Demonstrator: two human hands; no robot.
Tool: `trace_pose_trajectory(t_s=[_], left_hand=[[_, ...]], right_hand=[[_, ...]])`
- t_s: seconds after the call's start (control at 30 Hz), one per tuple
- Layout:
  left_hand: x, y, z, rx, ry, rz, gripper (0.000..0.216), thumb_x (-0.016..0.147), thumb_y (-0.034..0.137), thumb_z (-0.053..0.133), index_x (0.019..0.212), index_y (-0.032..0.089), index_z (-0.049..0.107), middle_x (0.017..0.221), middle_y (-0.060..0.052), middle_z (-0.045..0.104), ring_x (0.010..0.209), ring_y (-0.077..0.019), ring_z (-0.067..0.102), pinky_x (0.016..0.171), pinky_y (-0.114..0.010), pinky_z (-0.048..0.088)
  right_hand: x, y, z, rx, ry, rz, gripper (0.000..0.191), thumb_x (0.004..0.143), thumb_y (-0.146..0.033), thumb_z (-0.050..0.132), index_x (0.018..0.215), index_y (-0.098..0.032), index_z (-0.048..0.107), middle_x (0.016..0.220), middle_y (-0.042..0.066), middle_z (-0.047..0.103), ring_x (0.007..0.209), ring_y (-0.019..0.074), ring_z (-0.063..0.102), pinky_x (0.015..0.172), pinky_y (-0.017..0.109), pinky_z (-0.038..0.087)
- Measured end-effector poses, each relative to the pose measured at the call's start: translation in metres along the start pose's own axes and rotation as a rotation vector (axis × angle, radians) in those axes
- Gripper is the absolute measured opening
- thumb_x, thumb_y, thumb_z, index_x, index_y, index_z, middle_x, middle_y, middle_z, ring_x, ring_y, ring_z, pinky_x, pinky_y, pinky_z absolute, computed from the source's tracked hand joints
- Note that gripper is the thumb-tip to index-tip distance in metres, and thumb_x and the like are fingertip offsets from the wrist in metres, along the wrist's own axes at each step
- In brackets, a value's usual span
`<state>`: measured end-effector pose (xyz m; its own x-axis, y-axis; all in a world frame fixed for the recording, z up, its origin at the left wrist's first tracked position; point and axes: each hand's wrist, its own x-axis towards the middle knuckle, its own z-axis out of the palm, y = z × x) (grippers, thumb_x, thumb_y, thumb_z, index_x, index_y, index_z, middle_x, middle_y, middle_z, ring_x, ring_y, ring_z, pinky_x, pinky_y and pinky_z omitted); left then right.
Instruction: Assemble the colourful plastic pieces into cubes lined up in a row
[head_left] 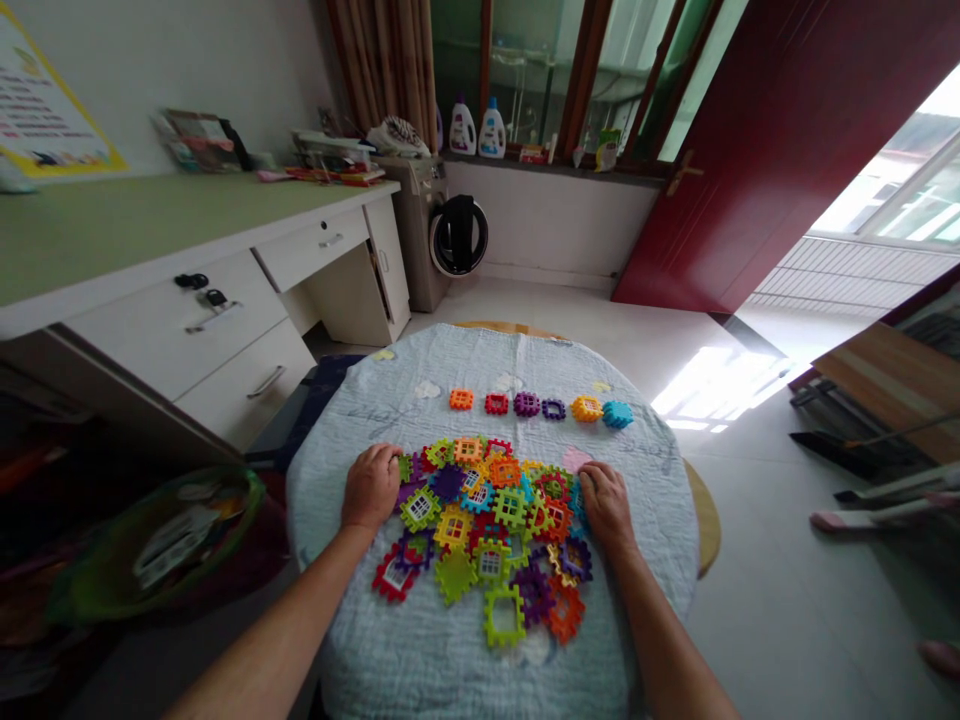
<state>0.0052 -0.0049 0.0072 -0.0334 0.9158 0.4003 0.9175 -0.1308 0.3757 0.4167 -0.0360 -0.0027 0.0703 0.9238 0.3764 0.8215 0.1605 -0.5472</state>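
A green bin (101,590) holds indistinct scraps (176,545). Half-curled left hand (373,487) and right hand (606,503), grip unclear, flank multicoloured toothed plastic tiles (489,530) on pale-blue tablecloth (397,660); a red door (750,150) stands beyond.

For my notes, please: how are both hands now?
Left hand: curled at the left edge of piled pieces; grip cannot be told.
Right hand: curled at their right edge; grip unclear.

We can read no words or numbers here. The wall poster (46,108) bears lines of print — too blurred for us — and the white bottles (492,134) have labels too small.
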Motion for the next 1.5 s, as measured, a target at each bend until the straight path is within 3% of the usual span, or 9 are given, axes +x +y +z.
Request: trace_pose_trajectory(t_s=[0.37, 0.63, 0.7, 0.8, 0.97, 1.1, 1.3, 1.5], left_hand=[[-0.001, -0.005, 0.002, -0.067, 0.043, -0.074, 0.024, 0.089, 0.029, 0.037, 0.097, 0.020, 0.058, 0.095, -0.009, 0.068, 0.090, -0.0256, 0.061, 0.085, -0.039, 0.048], [-0.001, -0.004, 0.002, -0.022, 0.083, -0.043, 0.025, 0.087, 0.034, 0.044, 0.101, 0.018, 0.057, 0.100, -0.013, 0.064, 0.099, -0.0285, 0.058, 0.093, -0.043, 0.045], [-0.001, -0.003, 0.002, -0.016, 0.066, -0.038, 0.026, 0.087, 0.035, 0.043, 0.099, 0.018, 0.057, 0.099, -0.013, 0.064, 0.097, -0.0286, 0.058, 0.091, -0.043, 0.046], [-0.001, -0.002, 0.000, -0.012, 0.051, -0.033, 0.025, 0.087, 0.035, 0.043, 0.096, 0.018, 0.059, 0.096, -0.012, 0.065, 0.094, -0.0283, 0.058, 0.089, -0.043, 0.046], [0.000, 0.002, -0.002, -0.024, 0.040, -0.038, 0.024, 0.087, 0.036, 0.044, 0.093, 0.020, 0.060, 0.095, -0.010, 0.065, 0.094, -0.0272, 0.059, 0.089, -0.042, 0.046], [0.000, 0.004, -0.005, -0.040, 0.032, -0.034, 0.026, 0.088, 0.038, 0.044, 0.092, 0.019, 0.061, 0.095, -0.010, 0.066, 0.094, -0.0270, 0.059, 0.089, -0.042, 0.047], [0.000, 0.004, -0.006, -0.085, 0.008, -0.044, 0.031, 0.090, 0.043, 0.042, 0.094, 0.019, 0.061, 0.100, -0.010, 0.067, 0.098, -0.0264, 0.060, 0.093, -0.041, 0.045], [0.001, 0.003, -0.008, -0.162, -0.022, -0.056, 0.031, 0.087, 0.047, 0.047, 0.094, 0.020, 0.062, 0.103, -0.009, 0.068, 0.101, -0.0258, 0.060, 0.095, -0.040, 0.045]], right_hand=[[-0.001, -0.003, -0.001, 0.019, -0.007, 0.032, 0.031, 0.093, -0.036, 0.043, 0.090, -0.018, 0.068, 0.101, 0.010, 0.066, 0.100, 0.0225, 0.056, 0.095, 0.038, 0.039], [0.008, -0.009, -0.009, 0.172, -0.029, 0.165, 0.033, 0.088, -0.042, 0.044, 0.088, -0.019, 0.068, 0.099, 0.010, 0.068, 0.097, 0.0235, 0.059, 0.092, 0.039, 0.042], [0.015, -0.022, -0.011, 0.206, -0.027, 0.178, 0.033, 0.087, -0.042, 0.044, 0.091, -0.020, 0.068, 0.101, 0.009, 0.068, 0.099, 0.0238, 0.059, 0.092, 0.040, 0.043], [0.023, -0.062, -0.007, 0.142, -0.067, 0.068, 0.030, 0.086, -0.037, 0.047, 0.098, -0.020, 0.068, 0.112, 0.009, 0.067, 0.110, 0.0254, 0.055, 0.100, 0.044, 0.037], [0.021, -0.153, 0.019, -0.034, -0.391, -0.149, 0.036, 0.090, -0.034, 0.051, 0.123, -0.028, 0.060, 0.134, 0.006, 0.057, 0.132, 0.0300, 0.038, 0.109, 0.051, 0.026], [0.010, -0.197, 0.039, -0.160, -0.552, -0.166, 0.047, 0.088, -0.039, 0.055, 0.133, -0.026, 0.052, 0.142, 0.011, 0.048, 0.137, 0.0347, 0.031, 0.111, 0.056, 0.020], [-0.004, -0.210, 0.051, -0.110, -0.595, -0.218, 0.050, 0.086, -0.037, 0.057, 0.132, -0.019, 0.050, 0.146, 0.013, 0.044, 0.137, 0.0327, 0.032, 0.113, 0.052, 0.019], [0.000, -0.198, 0.035, 0.052, -0.658, -0.286, 0.049, 0.087, -0.030, 0.055, 0.135, -0.021, 0.048, 0.136, 0.010, 0.056, 0.126, 0.0242, 0.047, 0.109, 0.042, 0.028]])
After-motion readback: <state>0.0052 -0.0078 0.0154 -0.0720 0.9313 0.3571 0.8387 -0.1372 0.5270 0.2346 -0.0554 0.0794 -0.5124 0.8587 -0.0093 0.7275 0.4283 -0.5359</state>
